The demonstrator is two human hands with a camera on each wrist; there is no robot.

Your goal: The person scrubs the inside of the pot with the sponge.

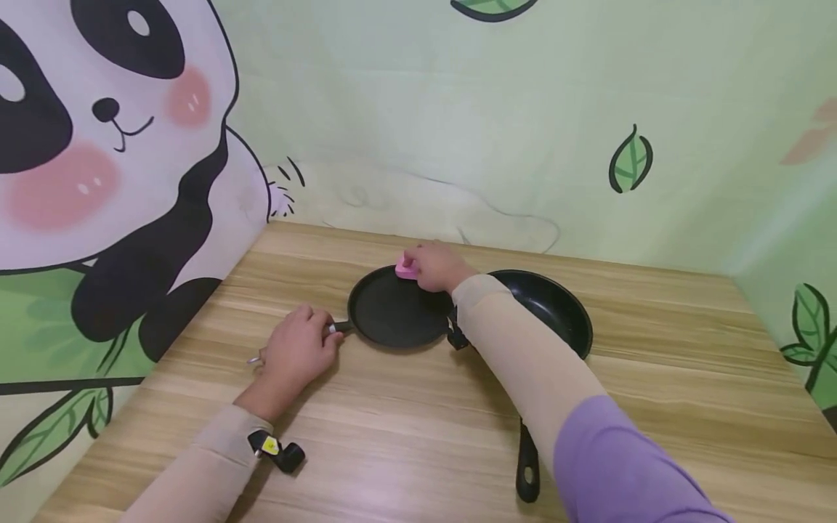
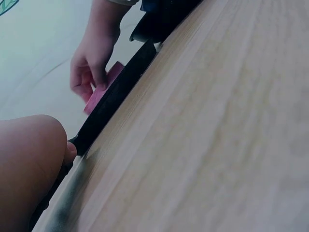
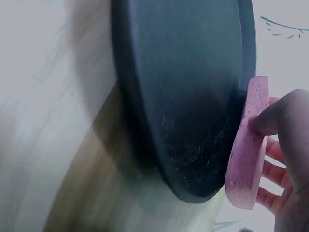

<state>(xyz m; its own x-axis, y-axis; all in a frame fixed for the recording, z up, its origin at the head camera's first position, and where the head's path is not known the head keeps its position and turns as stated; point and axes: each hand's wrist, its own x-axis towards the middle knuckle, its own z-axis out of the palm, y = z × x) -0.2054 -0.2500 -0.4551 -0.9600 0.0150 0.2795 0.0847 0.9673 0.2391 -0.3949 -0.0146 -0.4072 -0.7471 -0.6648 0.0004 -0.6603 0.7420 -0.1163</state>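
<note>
Pink sponge [image 3: 246, 159] sits pinched in right hand [image 1: 437, 266], pan handle [image 1: 343, 326] gripped in left hand [image 1: 297, 349].

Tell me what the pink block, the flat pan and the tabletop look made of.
Pink block: probably foam sponge, matte, going by its fine pores.
Flat pan: likely coated metal, judging by its dull black surface.
Tabletop: wood or wood-look laminate, slightly glossy; streaked grain shows, but not which.
</note>
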